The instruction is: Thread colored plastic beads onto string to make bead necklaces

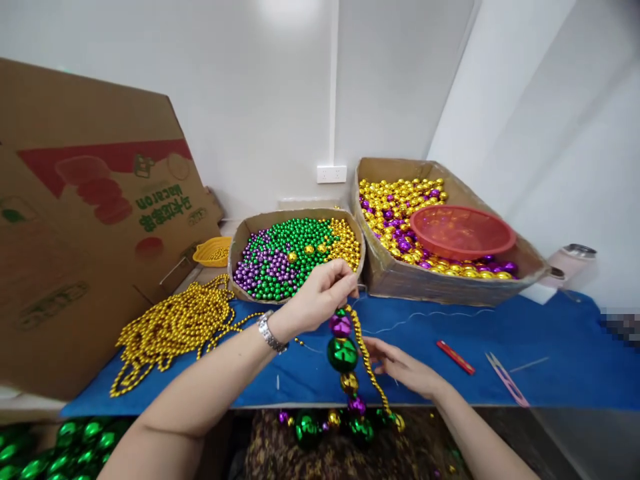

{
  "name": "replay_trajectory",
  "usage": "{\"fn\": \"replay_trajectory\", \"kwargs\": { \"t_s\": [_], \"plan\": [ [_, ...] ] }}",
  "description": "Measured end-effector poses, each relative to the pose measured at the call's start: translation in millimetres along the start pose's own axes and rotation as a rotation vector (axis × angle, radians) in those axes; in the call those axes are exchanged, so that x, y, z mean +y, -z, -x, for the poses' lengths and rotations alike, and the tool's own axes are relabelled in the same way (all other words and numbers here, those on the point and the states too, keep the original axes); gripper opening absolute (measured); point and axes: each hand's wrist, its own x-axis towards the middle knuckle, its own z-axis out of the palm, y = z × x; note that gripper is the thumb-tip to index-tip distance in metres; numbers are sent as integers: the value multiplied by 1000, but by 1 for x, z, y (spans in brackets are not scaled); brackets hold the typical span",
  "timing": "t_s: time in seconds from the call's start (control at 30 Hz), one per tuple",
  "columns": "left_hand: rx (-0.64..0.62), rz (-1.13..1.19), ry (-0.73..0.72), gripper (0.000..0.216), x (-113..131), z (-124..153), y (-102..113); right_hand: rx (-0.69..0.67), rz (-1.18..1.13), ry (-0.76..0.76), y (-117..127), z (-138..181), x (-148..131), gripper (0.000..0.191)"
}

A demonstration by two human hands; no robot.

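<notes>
My left hand (320, 295), with a metal watch on the wrist, is raised above the blue table (550, 360) and pinches the top of a bead strand (344, 357). The strand hangs down with large purple, green and gold balls and a thin gold bead chain beside them. Its lower end reaches my lap, where more large balls (330, 423) lie. My right hand (400, 367) rests low on the table edge behind the strand, fingers loosely curled around what looks like a thin thread; I cannot make it out clearly.
A cardboard box of small green, purple and gold beads (295, 257) stands behind my hands. A bigger box of gold and purple balls (400, 220) holds a red basin (463, 232). Gold bead chains (175, 327) lie left. A red cutter (455, 357) and snips (506, 379) lie right.
</notes>
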Motion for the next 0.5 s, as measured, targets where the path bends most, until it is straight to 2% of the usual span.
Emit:
{"fn": "replay_trajectory", "kwargs": {
  "t_s": [0.07,0.17,0.27,0.33,0.5],
  "plan": [
    [-41,-36,-62,22,23,-6,-3,-163,-99,-62,-4,5,8,62],
    [-80,-143,-137,23,47,-16,-8,-318,-131,-110,-23,5,6,70],
    [-77,-265,-197,26,55,-26,-9,-437,-205,-124,-48,2,-9,60],
    [-26,-295,-230,26,57,-32,-6,-455,-246,-141,-62,1,-24,47],
    [150,-139,-183,26,71,-43,14,-357,-403,-69,-72,-5,-77,45]
  ]
}}
